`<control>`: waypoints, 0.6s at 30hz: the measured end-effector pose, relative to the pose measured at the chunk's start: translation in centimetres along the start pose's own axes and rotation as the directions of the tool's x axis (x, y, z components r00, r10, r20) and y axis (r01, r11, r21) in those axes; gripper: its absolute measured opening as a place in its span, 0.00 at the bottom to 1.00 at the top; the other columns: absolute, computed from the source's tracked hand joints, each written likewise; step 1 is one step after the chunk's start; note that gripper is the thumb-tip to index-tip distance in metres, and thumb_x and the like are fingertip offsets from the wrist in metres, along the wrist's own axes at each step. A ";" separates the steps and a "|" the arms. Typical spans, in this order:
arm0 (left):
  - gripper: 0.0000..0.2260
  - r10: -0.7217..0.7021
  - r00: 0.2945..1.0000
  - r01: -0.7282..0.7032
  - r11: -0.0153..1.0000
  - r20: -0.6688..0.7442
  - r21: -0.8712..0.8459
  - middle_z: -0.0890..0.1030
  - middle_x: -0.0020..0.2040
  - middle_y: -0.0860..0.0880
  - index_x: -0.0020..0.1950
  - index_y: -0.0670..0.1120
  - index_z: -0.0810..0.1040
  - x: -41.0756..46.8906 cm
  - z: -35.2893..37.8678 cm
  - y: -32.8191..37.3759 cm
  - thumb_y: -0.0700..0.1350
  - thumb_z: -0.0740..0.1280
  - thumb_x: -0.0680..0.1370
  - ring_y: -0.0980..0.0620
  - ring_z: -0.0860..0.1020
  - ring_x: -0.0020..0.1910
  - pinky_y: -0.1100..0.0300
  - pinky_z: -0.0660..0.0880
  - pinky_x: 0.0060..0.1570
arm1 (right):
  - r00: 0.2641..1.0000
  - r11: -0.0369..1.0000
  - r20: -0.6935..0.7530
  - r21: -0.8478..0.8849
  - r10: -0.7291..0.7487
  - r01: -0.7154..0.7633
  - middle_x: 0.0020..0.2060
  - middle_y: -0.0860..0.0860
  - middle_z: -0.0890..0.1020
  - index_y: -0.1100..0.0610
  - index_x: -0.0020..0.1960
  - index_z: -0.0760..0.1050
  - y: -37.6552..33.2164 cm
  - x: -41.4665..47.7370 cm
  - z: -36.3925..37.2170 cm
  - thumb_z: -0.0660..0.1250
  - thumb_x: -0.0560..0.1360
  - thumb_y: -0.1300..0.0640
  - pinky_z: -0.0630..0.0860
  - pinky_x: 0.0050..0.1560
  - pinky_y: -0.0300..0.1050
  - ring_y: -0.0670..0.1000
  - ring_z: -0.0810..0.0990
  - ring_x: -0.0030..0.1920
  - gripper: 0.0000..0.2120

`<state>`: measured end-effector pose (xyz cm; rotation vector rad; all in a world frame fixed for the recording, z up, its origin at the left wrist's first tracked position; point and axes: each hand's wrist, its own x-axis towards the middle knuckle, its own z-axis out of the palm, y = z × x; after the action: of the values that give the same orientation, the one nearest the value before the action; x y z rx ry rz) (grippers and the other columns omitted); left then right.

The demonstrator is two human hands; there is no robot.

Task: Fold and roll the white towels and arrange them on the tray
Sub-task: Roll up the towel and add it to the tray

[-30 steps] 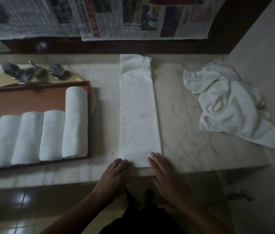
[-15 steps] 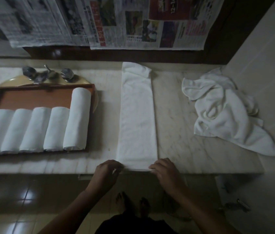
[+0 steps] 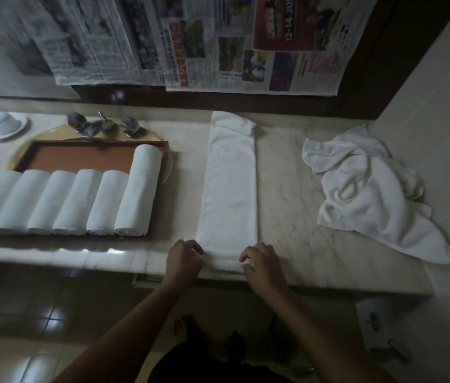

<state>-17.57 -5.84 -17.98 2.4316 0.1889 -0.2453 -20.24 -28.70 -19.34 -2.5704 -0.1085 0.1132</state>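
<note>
Folded towel (image 3: 228, 194): a long narrow strip lying flat across the table (image 3: 295, 175) from its near edge to its far edge, between the tray (image 3: 91, 158) and a crumpled towel heap (image 3: 370, 194). The left hand (image 3: 183, 262) and right hand (image 3: 262, 262) sit at the strip's near end, one at each corner, with fingers (image 3: 196, 248) curled onto the first turn of cloth (the roll appears just begun). For a tidy roll, both hands should probably advance together, with the turn tight and the side edges square. Counts: one strip in hand; six rolled towels (image 3: 138, 189) side by side on the tray, the leftmost cut by the frame; one heap toward the right edge.
</note>
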 end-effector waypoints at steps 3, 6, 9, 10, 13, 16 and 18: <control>0.06 0.295 0.955 -0.293 0.914 0.036 0.280 0.76 0.49 0.50 0.46 0.47 0.81 -1.2 1.2 0.5 0.36 0.72 0.74 0.52 0.74 0.45 0.59 0.75 0.42 | 0.988 0.986 0.056 -0.075 -0.142 0.146 0.52 0.50 0.79 0.54 0.53 0.82 -1.2 -0.5 0.9 0.69 0.74 0.70 0.76 0.48 0.45 0.52 0.75 0.54 0.14; 0.11 0.414 0.902 -0.430 0.829 0.125 0.358 0.77 0.45 0.49 0.45 0.46 0.78 -2.3 2.3 0.0 0.33 0.74 0.70 0.51 0.73 0.42 0.58 0.73 0.37 | 0.978 0.970 0.050 -0.131 -0.200 0.205 0.51 0.50 0.79 0.54 0.54 0.80 -1.3 -1.5 1.8 0.67 0.73 0.69 0.77 0.46 0.47 0.53 0.76 0.52 0.15; 0.19 0.490 0.859 -0.503 0.747 0.153 0.434 0.76 0.42 0.50 0.43 0.47 0.76 -2.6 2.3 -0.6 0.32 0.76 0.59 0.50 0.73 0.39 0.57 0.71 0.33 | 0.965 0.950 0.029 -0.171 -0.259 0.260 0.50 0.49 0.78 0.52 0.55 0.78 -0.7 -2.0 2.1 0.64 0.72 0.64 0.76 0.46 0.47 0.53 0.75 0.50 0.13; 0.21 0.521 0.837 -0.535 0.711 0.168 0.456 0.75 0.42 0.50 0.43 0.47 0.75 -2.6 2.2 -0.7 0.32 0.76 0.56 0.49 0.73 0.38 0.57 0.71 0.32 | 0.960 0.941 0.035 -0.190 -0.278 0.279 0.51 0.49 0.78 0.52 0.55 0.77 -0.6 -2.1 2.1 0.63 0.73 0.62 0.76 0.47 0.46 0.53 0.75 0.50 0.13; 0.22 0.589 0.772 -0.619 0.609 0.239 0.496 0.74 0.42 0.49 0.43 0.47 0.75 -2.2 2.1 -1.1 0.32 0.75 0.55 0.49 0.73 0.38 0.56 0.71 0.32 | 0.949 0.924 0.059 -0.217 -0.308 0.314 0.50 0.49 0.78 0.51 0.55 0.76 -0.2 -1.9 2.3 0.66 0.72 0.61 0.76 0.45 0.46 0.53 0.76 0.48 0.13; 0.19 0.631 0.719 -0.673 0.529 0.292 0.516 0.73 0.42 0.49 0.43 0.47 0.74 -1.0 1.8 -1.7 0.33 0.74 0.58 0.48 0.72 0.38 0.54 0.71 0.33 | 0.945 0.914 0.068 -0.242 -0.319 0.326 0.49 0.48 0.79 0.51 0.54 0.76 -0.1 -1.4 2.5 0.68 0.71 0.62 0.75 0.45 0.46 0.53 0.76 0.48 0.13; 0.18 0.607 0.735 -0.665 0.554 0.303 0.501 0.75 0.40 0.50 0.41 0.48 0.75 -0.4 1.5 -1.5 0.35 0.76 0.58 0.48 0.73 0.37 0.56 0.71 0.33 | 0.949 0.920 0.064 -0.231 -0.310 0.316 0.49 0.47 0.79 0.50 0.54 0.76 -0.1 -1.0 2.4 0.65 0.72 0.61 0.75 0.45 0.47 0.52 0.77 0.47 0.12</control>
<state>-18.46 -5.64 -19.93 2.8792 -0.9674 -0.0815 -21.47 -27.44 -21.23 -2.7509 -0.5736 0.0127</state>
